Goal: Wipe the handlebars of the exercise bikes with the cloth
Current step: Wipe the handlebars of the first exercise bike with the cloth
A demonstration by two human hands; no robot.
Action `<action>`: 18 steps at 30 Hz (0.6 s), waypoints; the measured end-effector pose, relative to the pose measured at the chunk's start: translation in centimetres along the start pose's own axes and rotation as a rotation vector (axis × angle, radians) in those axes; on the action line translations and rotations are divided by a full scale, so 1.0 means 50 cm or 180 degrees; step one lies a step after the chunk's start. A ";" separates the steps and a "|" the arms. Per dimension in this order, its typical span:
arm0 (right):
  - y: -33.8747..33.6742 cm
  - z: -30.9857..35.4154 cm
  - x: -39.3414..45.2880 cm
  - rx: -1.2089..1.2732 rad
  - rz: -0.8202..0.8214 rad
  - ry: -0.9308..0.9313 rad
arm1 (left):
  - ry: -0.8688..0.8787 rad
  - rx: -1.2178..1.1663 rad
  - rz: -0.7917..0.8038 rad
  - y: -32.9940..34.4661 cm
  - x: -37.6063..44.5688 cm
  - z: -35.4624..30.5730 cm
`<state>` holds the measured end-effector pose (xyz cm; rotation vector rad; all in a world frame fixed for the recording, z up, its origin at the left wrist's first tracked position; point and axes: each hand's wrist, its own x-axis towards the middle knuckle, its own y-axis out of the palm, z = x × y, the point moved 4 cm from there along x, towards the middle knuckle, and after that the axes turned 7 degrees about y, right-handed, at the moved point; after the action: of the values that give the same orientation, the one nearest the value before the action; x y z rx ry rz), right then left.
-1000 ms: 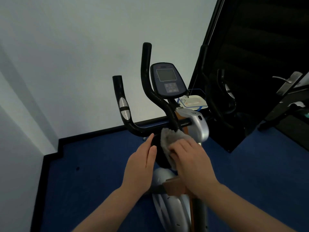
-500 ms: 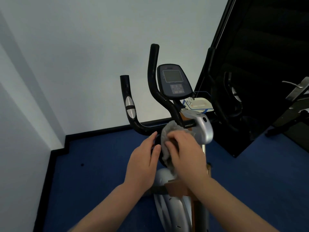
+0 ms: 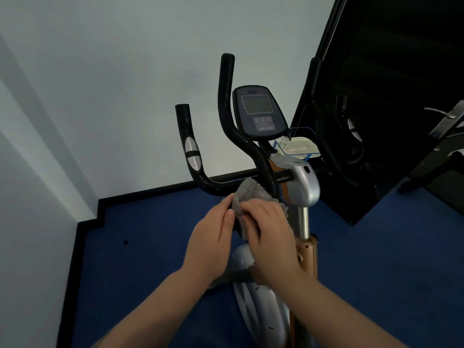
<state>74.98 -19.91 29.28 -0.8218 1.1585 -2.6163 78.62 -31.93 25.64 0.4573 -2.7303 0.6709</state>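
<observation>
Both hands (image 3: 247,232) hide most of the grey cloth (image 3: 247,194).

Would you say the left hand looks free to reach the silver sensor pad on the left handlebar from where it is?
Probably yes. The left hand only pinches the grey cloth just below the bar, and nothing stands between it and the silver sensor pad up the left handlebar.

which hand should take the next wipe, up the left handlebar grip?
Probably the right hand: its fingers already curl round most of the grey cloth, just below the left handlebar. The left hand only pinches the cloth's edge with its fingertips, so it would have to take over the cloth first.
</observation>
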 end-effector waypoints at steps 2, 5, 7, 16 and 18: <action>0.005 -0.010 -0.030 0.0015 0.0017 -0.0015 | -0.0062 -0.0068 -0.0025 0.004 0.002 -0.001; -0.023 -0.033 -0.040 -0.0378 0.0468 -0.0585 | -0.0028 0.0088 -0.0053 0.010 0.009 -0.003; -0.045 -0.033 -0.026 -0.0959 0.0601 -0.1087 | 0.0102 0.0234 -0.0040 0.011 0.021 -0.012; -0.031 -0.048 0.028 -0.1326 -0.0049 -0.1122 | 0.0386 0.0349 0.0093 0.018 0.062 -0.017; -0.034 -0.067 -0.003 -0.1399 0.0026 -0.1104 | 0.0446 0.0453 0.0176 0.016 0.057 -0.014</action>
<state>73.39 -16.59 28.60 -1.2806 1.6356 -2.1127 75.86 -31.59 26.91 0.3532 -2.5824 0.8815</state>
